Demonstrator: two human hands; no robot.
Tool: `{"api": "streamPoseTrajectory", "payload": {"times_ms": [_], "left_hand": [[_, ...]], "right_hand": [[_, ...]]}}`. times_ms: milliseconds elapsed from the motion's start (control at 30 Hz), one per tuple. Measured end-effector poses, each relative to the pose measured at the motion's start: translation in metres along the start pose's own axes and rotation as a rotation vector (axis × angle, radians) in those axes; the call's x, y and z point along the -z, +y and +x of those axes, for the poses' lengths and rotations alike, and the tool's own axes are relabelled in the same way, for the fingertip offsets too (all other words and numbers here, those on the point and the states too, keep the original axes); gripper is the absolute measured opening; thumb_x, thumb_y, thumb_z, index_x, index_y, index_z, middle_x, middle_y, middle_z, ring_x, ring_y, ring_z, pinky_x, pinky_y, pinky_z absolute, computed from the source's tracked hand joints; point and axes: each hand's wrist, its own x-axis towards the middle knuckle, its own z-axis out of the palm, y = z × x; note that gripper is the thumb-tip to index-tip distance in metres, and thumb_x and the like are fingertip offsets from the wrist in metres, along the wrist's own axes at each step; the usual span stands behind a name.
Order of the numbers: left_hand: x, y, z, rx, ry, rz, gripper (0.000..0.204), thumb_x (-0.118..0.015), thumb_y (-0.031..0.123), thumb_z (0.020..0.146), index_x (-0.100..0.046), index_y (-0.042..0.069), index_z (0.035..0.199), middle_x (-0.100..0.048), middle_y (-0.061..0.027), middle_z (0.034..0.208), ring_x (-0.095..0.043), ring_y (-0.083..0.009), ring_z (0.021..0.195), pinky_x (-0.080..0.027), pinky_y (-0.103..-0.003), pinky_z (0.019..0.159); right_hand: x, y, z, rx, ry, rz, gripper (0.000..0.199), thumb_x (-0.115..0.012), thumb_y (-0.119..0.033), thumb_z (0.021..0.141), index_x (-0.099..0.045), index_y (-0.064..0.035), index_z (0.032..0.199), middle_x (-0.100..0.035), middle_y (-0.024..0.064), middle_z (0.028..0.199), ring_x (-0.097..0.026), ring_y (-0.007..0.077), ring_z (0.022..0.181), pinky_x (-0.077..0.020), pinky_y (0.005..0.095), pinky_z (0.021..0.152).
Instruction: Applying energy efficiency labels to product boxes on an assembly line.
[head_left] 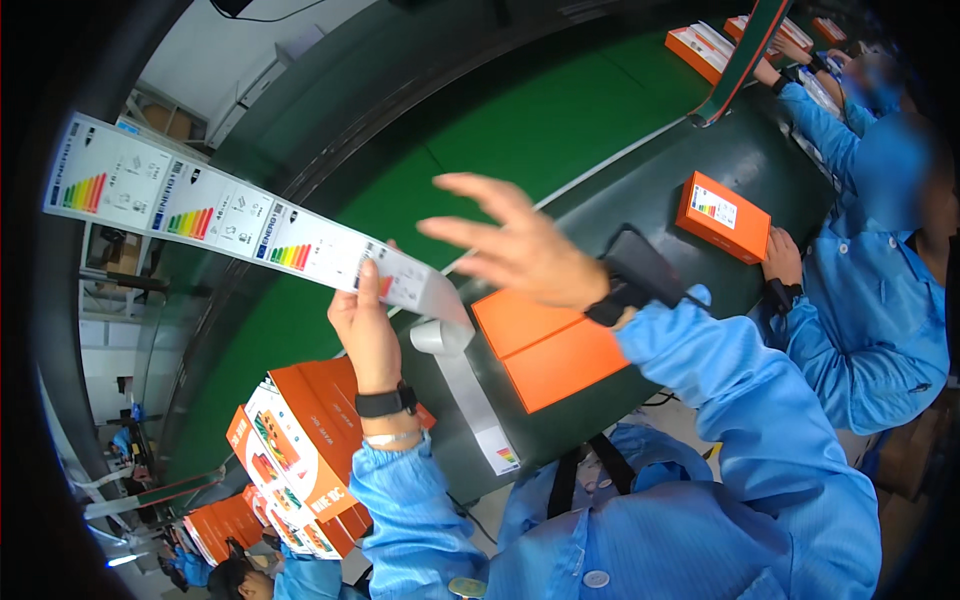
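My left hand [366, 325] pinches a long strip of energy labels [240, 225] with its thumb on top. The strip stretches up to the left, showing coloured bars on white labels. From my hand it curls down to the right, and a loose tail [475, 400] hangs toward the bench's near edge. My right hand [525, 245] is raised with fingers spread, holding nothing I can see, to the right of the strip. Under that hand a flat orange box [550, 345] lies on the dark bench, partly covered by my arm. Both wrists wear black bands.
A stack of orange-and-white printed boxes [300, 450] stands left of my left forearm. A green conveyor [590, 110] runs beyond the bench. To the right, a co-worker's hand [783, 258] touches a labelled orange box [722, 217]. Open boxes [700, 50] sit farther up.
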Motion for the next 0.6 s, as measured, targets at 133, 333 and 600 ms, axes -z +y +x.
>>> {"api": "streamPoseTrajectory", "payload": {"times_ms": [133, 333, 600], "left_hand": [[0.014, 0.028, -0.036, 0.036, -0.189, 0.08, 0.023, -0.053, 0.009, 0.087, -0.055, -0.004, 0.106, -0.061, -0.0111, 0.1, -0.059, -0.0177, 0.094, -0.045, -0.029, 0.084], [0.002, 0.061, -0.063, 0.23, -0.086, -0.396, 0.032, -0.047, 0.007, 0.084, -0.047, -0.006, 0.113, -0.058, -0.0128, 0.107, -0.057, -0.0197, 0.099, -0.044, -0.033, 0.087], [-0.004, 0.067, -0.067, 0.277, -0.009, -0.371, 0.032, -0.047, 0.012, 0.086, -0.046, -0.004, 0.113, -0.059, -0.0116, 0.102, -0.058, -0.0185, 0.095, -0.045, -0.033, 0.085]], "right_hand": [[-0.026, -0.029, 0.037, 0.086, -0.012, 0.169, 0.045, -0.066, -0.011, 0.072, -0.055, -0.0109, 0.116, -0.04, 0.0144, 0.126, -0.042, 0.0316, 0.113, -0.0385, 0.04, 0.092], [-0.023, -0.042, 0.028, 0.086, -0.166, 0.452, 0.029, -0.067, -0.011, 0.072, -0.062, -0.0047, 0.1, -0.054, 0.0102, 0.106, -0.05, 0.0285, 0.098, -0.0429, 0.0353, 0.083], [-0.018, -0.06, 0.027, 0.157, 0.042, 0.252, 0.017, -0.069, -0.009, 0.067, -0.065, -0.0049, 0.083, -0.057, 0.0061, 0.097, -0.05, 0.0252, 0.094, -0.0419, 0.0371, 0.079]]}}
